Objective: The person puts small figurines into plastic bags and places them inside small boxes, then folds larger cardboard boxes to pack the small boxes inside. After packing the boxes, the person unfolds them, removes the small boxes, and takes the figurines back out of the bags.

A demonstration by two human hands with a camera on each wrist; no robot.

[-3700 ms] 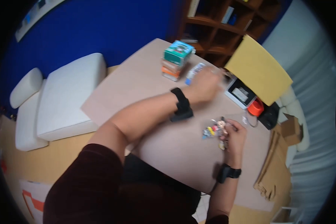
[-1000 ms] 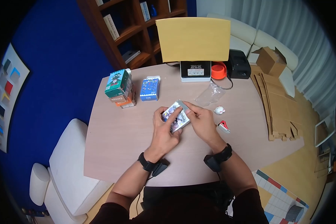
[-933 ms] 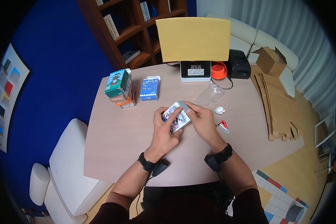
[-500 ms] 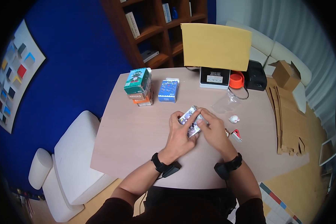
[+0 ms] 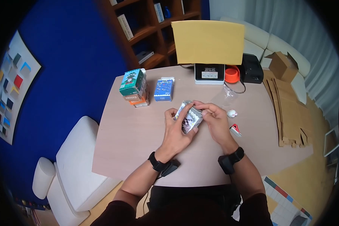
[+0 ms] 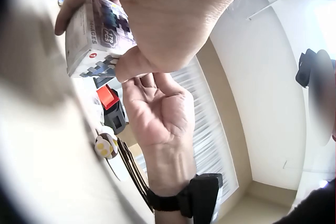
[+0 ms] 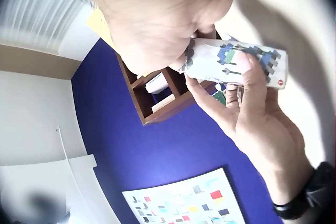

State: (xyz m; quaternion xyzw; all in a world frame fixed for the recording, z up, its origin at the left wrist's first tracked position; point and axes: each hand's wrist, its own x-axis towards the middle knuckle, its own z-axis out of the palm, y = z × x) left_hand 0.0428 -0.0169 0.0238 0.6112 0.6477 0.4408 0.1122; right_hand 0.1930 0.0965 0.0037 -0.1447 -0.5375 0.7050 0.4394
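Note:
A small silver-white printed box (image 5: 191, 119) is held tilted above the table by both hands. The left hand (image 5: 176, 132) grips it around its sides, thumb on the lower edge and a finger across the top. The right hand (image 5: 218, 124) pinches its upper right end with thumb and fingers. In the left wrist view the box (image 6: 79, 37) shows its printed side; in the right wrist view its narrow side (image 7: 212, 62) faces the camera, with the left hand (image 7: 273, 134) around it. What the right fingertips touch is partly hidden.
Stacked boxes (image 5: 133, 84) and a blue box (image 5: 164, 89) stand at the back left. Right of the hands lie a white figure (image 5: 232, 113), a red-white piece (image 5: 235, 130) and clear plastic (image 5: 225, 97). Behind are a scale-like device (image 5: 209, 74) and an orange object (image 5: 232, 74).
Since the earliest frame, the figure has left the hand and both hands have come to the box. Over the last second, the right fingers have shifted at its end and the box has tilted.

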